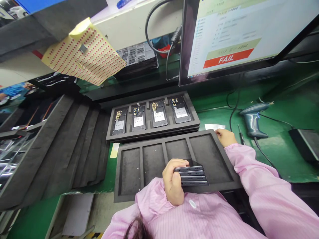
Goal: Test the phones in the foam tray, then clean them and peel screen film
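Observation:
My left hand [173,182] is wrapped round a stack of several dark smartphones [191,176], held edge-on close to my chest. Below the stack lies a black foam tray [163,156] with wide, shallow compartments that hold no phones. My right hand [225,137] is closed at the far right corner of this tray, fingers curled on its edge beside a white slip of paper [210,126]. Just behind, another foam tray [152,130] on a stack holds a phone [159,114] in each compartment, backs off, with batteries and gold camera rings showing.
A monitor [224,39] showing FAIL stands at the back right. The barcode scanner [254,120] lies right, near a black box [305,142]. Stacked foam trays [74,139] crowd the left. A yellow dotted sheet [86,54] hangs over the back shelf. A co-worker's blue sleeve [13,90] shows far left.

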`<state>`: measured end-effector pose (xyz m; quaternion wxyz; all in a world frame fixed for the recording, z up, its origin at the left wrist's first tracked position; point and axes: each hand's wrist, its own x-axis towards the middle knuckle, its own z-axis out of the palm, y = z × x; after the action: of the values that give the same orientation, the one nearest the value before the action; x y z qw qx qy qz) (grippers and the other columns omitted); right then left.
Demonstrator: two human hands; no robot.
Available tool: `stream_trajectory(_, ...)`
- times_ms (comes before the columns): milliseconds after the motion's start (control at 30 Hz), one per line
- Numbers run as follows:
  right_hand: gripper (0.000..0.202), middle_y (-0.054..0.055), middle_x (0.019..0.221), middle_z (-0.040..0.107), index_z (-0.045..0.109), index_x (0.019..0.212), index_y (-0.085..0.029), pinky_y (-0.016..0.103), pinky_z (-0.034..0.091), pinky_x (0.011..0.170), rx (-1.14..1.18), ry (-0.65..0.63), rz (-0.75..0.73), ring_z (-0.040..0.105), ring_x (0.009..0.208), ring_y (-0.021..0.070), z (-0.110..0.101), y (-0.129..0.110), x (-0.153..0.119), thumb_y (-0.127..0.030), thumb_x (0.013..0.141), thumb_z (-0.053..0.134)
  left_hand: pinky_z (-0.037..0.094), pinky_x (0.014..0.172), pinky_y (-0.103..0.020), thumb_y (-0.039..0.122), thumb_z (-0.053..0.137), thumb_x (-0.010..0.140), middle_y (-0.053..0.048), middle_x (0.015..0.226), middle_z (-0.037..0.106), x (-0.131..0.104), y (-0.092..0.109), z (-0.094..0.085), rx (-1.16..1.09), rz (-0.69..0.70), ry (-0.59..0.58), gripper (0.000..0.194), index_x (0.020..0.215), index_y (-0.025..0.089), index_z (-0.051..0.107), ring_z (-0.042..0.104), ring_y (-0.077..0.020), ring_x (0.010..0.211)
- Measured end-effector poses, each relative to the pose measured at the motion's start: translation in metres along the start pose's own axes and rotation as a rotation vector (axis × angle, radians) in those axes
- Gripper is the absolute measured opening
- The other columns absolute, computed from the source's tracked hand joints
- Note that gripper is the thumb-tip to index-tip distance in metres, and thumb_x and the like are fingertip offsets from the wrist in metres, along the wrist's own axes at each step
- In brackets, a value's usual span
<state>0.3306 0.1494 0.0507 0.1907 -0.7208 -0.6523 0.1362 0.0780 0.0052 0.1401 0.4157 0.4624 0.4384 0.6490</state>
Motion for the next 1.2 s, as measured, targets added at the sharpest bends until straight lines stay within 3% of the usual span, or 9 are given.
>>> stream_trajectory(100,0.03,0.014,0.095,0.065,0.062,0.099,-0.012,0.037,0.051,0.074,0.073,0.187,0.01,0.063,0.083,0.0229,-0.042,-0.038,-0.019,-0.019,0.079,0.041,0.046,0.073,-0.034,0.034,0.038,0.087,-0.007,0.086,0.064,0.0,-0.001,0.0,-0.009,-0.016,-0.006,0.03,0.086,0.017,0.061,0.059,-0.02,0.081)
stream_trajectory(167,0.027,0.01,0.098,0.063,0.06,0.105,-0.016,0.033,0.051,0.076,0.274,0.314,-0.214,0.062,0.087,0.0201,-0.073,-0.071,-0.046,-0.021,0.082,0.047,0.046,0.073,-0.033,0.034,0.038,0.087,-0.007,0.085,0.064,0.001,-0.001,0.0,-0.006,-0.016,0.004,0.029,0.086,0.017,0.061,0.059,-0.0198,0.081)
stream_trajectory(233,0.021,0.006,0.088,0.063,0.062,0.095,-0.02,0.027,0.05,0.073,0.341,0.237,-0.546,0.061,0.083,0.0156,-0.095,-0.103,-0.08,-0.013,0.082,0.048,0.045,0.073,-0.032,0.035,0.038,0.087,-0.006,0.084,0.064,0.001,-0.001,0.0,0.004,-0.019,0.013,0.03,0.085,0.017,0.062,0.058,-0.0195,0.08)
stream_trajectory(367,0.025,0.006,0.093,0.069,0.063,0.097,-0.018,0.033,0.044,0.094,0.335,0.092,-0.996,0.061,0.096,0.0168,-0.096,-0.143,-0.134,-0.007,0.083,0.044,0.042,0.061,-0.027,0.036,0.047,0.082,-0.002,0.071,0.058,0.0,0.001,0.0,0.037,-0.172,0.028,0.024,0.076,0.016,0.059,0.052,-0.0152,0.065)
stream_trajectory(467,0.025,0.006,0.101,0.07,0.062,0.101,-0.013,0.049,0.019,0.111,0.284,0.076,-1.058,0.056,0.111,0.0216,-0.082,-0.159,-0.145,-0.008,0.083,0.045,0.038,0.054,-0.025,0.039,0.05,0.08,0.0,0.059,0.048,0.0,0.003,-0.002,0.068,-0.27,0.039,0.025,0.068,0.017,0.054,0.044,-0.0123,0.055)
stream_trajectory(633,0.019,0.003,0.102,0.07,0.064,0.096,-0.015,0.043,0.008,0.114,0.258,0.121,-0.999,0.061,0.104,0.0173,-0.076,-0.173,-0.145,-0.011,0.083,0.05,0.037,0.053,-0.026,0.043,0.049,0.08,-0.001,0.059,0.05,0.001,0.0,-0.006,0.072,-0.282,0.015,0.029,0.068,0.018,0.054,0.044,-0.0133,0.055)
stream_trajectory(900,0.021,0.002,0.08,0.072,0.063,0.084,-0.02,0.05,0.026,0.108,0.335,0.211,-0.877,0.066,0.085,0.0176,-0.091,-0.132,-0.134,-0.005,0.075,0.053,0.042,0.066,-0.029,0.039,0.036,0.087,-0.004,0.074,0.061,0.002,-0.004,-0.003,0.092,-0.013,-0.01,0.033,0.078,0.017,0.06,0.055,-0.0167,0.07)
stream_trajectory(1067,0.014,0.004,0.069,0.068,0.059,0.068,-0.02,0.047,0.044,0.094,0.141,0.606,-0.392,0.066,0.071,0.0203,-0.086,-0.071,-0.085,-0.018,0.079,0.05,0.044,0.071,-0.031,0.036,0.034,0.089,-0.006,0.082,0.065,0.002,-0.002,-0.003,0.089,0.014,-0.011,0.035,0.083,0.017,0.062,0.059,-0.018,0.078)
stream_trajectory(1200,0.038,0.022,0.113,0.061,0.056,0.108,-0.012,0.058,0.042,0.09,-0.153,0.304,-0.028,0.054,0.109,0.0379,-0.085,-0.044,-0.065,-0.034,0.081,0.042,0.044,0.07,-0.03,0.036,0.034,0.089,-0.005,0.082,0.065,0.003,-0.001,-0.003,0.085,0.018,-0.016,0.034,0.082,0.017,0.061,0.059,-0.0175,0.078)
